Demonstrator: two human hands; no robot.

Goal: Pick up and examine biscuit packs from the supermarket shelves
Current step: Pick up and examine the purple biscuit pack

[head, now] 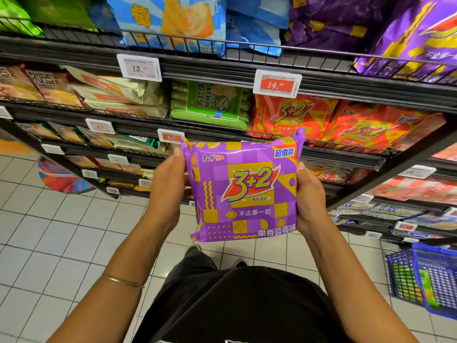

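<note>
Purple 3+2 biscuit pack (243, 191), front up, held clear of the shelves (222, 68), below the 14.60 price tag (277, 83). Grip: left hand (167, 184) and right hand (310, 196) each clasp a side edge. Risk: the glossy film slips if the pack is flipped, and the biscuits crack on the tile floor (49, 231).

**Glossy purple-and-yellow plastic biscuit pack (243, 191) held upright in both hands**

The pack is squarish and sealed, with crimped top and bottom edges. A red-and-yellow "3+2" logo sits in the middle of its front, with white Chinese lettering below. Its printed face tilts toward the camera. The left hand (167, 184) and the right hand (310, 199) grip its side edges. Behind it, shiny orange-red "3+2" biscuit packs (291, 117) lean on a shelf, just beside a green plastic soda biscuit pack (210, 102).
</note>
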